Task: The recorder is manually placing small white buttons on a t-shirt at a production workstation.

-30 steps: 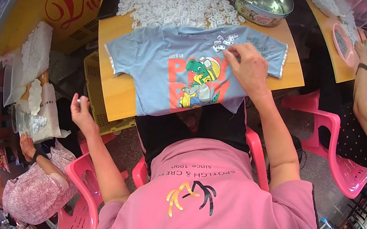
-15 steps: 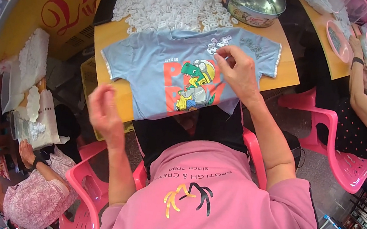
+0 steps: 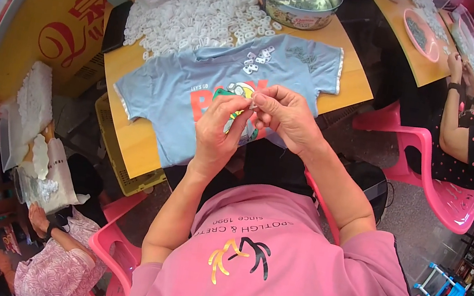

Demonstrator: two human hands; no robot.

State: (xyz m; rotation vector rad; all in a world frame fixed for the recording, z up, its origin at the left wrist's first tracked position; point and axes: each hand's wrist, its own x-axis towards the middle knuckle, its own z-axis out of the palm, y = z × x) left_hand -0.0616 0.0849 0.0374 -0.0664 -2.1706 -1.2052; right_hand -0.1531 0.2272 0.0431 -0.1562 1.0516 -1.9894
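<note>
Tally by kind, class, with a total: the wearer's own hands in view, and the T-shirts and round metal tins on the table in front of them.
Hands, left hand and right hand: 2
Blue T-shirt: 1
Round metal tin: 1
Total: 4

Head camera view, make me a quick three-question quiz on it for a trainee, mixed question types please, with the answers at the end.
1. Multiple choice: in the picture, where does the round metal tin stand relative to the heap of white pieces?
A) to its left
B) to its right
C) beneath it

2. True or false: the left hand and right hand are close together above the light blue T-shirt.

3. Open: what colour is the cluster of small pieces lying on the T-shirt near its neckline?

Key: 1. B. 2. True. 3. White.
</note>
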